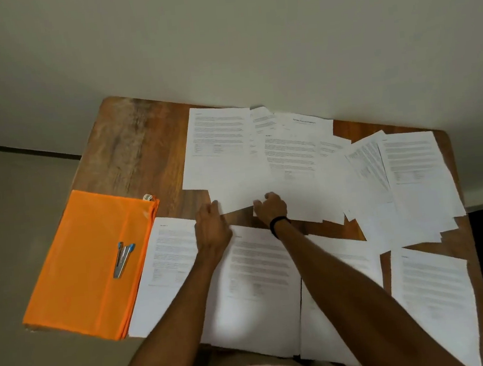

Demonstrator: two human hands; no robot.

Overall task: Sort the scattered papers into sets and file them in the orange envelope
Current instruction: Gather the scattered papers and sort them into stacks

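Hands meeting at one sheet in the middle of a paper-strewn table.
Nearest you, a row of printed sheets (259, 284) lies side by side along the near edge of the wooden table (131, 152), and both your forearms reach out over them. Your left hand (212, 230) has its fingertips at the near left corner of the middle sheet (243, 188); whether it pinches the paper you cannot tell from here. Your right hand (271, 209), with a black wristband (279, 223) at the wrist, curls its fingers round the same sheet's near edge, close beside the left. The orange envelope (88, 262) lies flat at the table's left end, apart from both hands, with a stapler (122, 260) resting on it. Farther off, overlapping papers (218, 143) spread along the far edge and fan towards the right end.
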